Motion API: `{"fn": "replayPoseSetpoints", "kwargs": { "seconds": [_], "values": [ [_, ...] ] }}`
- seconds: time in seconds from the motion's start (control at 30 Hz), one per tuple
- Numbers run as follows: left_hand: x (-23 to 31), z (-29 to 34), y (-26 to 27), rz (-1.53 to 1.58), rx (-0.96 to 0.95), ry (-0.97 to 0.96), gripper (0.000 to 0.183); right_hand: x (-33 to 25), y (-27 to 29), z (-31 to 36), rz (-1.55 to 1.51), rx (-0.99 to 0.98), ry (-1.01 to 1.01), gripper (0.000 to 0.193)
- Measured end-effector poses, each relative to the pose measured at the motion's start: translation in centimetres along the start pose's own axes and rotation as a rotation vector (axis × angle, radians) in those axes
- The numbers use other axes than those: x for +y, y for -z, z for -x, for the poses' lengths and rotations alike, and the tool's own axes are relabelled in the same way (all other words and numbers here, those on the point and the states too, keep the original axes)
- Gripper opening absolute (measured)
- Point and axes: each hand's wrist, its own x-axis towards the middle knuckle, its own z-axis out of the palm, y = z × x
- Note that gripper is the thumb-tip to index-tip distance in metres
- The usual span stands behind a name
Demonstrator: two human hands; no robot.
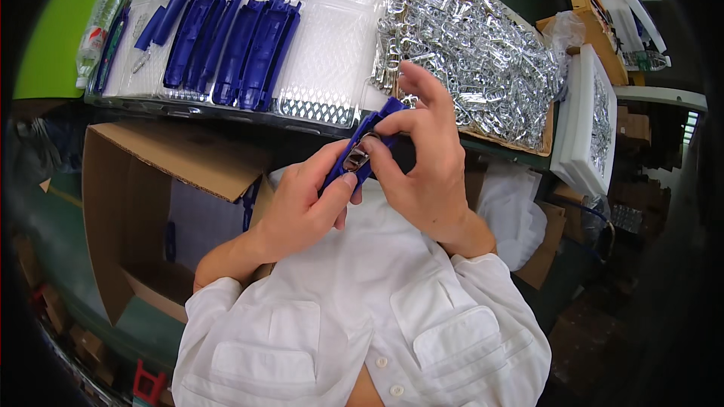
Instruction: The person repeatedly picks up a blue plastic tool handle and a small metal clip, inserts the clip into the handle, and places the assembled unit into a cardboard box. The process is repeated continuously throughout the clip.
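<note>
In front of my chest, my left hand grips the lower end of a long blue plastic shell, which is tilted up to the right. A shiny metal clip sits in the shell's hollow, with my left thumb beside its lower end. My right hand pinches at the clip's upper end with thumb and index finger; its other fingers are raised and bent. Fingertips partly cover the clip, so how it is seated cannot be made out. Beyond my hands lie several similar blue shells on a clear textured plastic tray.
A big heap of metal clips fills a shallow cardboard box at the far right, beside a white foam slab. An open cardboard box stands below the bench edge at left. A plastic bottle lies at the far left.
</note>
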Motion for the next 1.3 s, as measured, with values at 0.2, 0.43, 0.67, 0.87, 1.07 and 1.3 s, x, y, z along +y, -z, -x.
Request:
{"fn": "replayPoseSetpoints", "kwargs": {
  "seconds": [0.2,0.43,0.67,0.87,1.07,1.3],
  "values": [
    [0.0,-0.1,-0.4,-0.171,0.071,-0.166,0.035,0.0,0.1,-0.1,-0.48,-0.103,-0.426,0.03],
    [0.3,-1.2,-1.0,-0.201,0.114,-0.113,0.018,0.2,-0.2,0.6,-0.55,-0.211,-0.49,0.025],
    [0.1,-1.6,-1.0,-0.181,0.168,-0.051,0.022,1.2,-1.6,1.0,-0.396,-0.161,-0.374,0.021],
    [-0.6,-1.2,1.3,0.357,-0.151,0.067,0.043,2.3,-1.2,0.6,-0.734,-0.189,-0.623,0.022],
    [0.3,-0.4,2.7,0.559,-0.28,0.09,0.063,1.9,1.3,0.8,-0.903,-0.125,-0.684,0.025],
    [0.3,-0.4,2.2,0.485,-0.214,0.062,0.066,2.2,3.1,1.4,-0.956,-0.146,-0.65,0.025]
  ]
}}
